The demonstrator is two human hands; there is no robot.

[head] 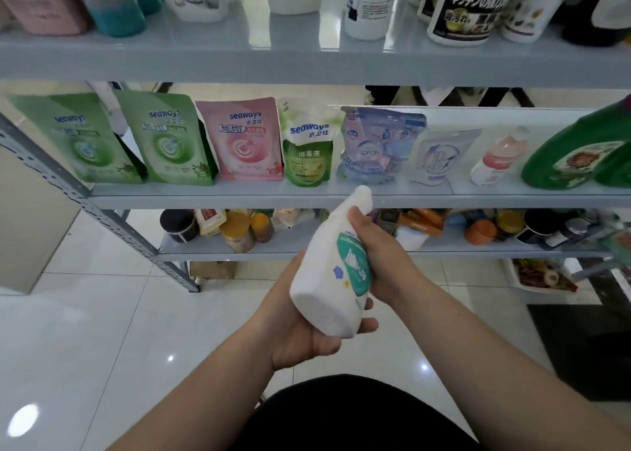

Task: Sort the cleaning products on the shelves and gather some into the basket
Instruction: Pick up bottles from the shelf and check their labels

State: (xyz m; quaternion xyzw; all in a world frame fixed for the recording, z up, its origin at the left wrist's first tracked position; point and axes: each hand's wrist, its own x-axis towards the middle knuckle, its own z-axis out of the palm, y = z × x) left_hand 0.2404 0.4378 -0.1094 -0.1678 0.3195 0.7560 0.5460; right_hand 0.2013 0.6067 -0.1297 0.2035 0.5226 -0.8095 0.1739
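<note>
- Far left, at 10 o'clock from the hands, green pouches point(78, 140) stand upright on the middle shelf point(239, 199), with a pink pouch point(242, 140) just beside them.
- The left hand point(297, 334) cups the base of the bottle point(324, 280) from below: palm under it, thumb up at the near edge, fingers curled round the far side. That's a grasp, not a flat rest.
- The white bottle with the green label is off the shelves, held in the air in front of the middle shelf. Its long axis is tilted, cap towards 1 o'clock and base towards 7 o'clock, back at the person.
- The cap tip shows just over the shelf's front edge, though I can't tell if it touches.
- The right hand point(382, 256) is wrapped round the upper body near the neck from 3 o'clock, fingers closed round the far side and thumb near the cap. It's clamped on too.
- So both hands hold it, the right nearer the shelf and the left nearer the person. I'd judge the right could carry it on alone, cap first.
- Far right, at 2 o'clock, a green jug point(580, 153) leans on the same shelf.
- No basket in sight, so shelf or basket next is anyone's guess.
</note>
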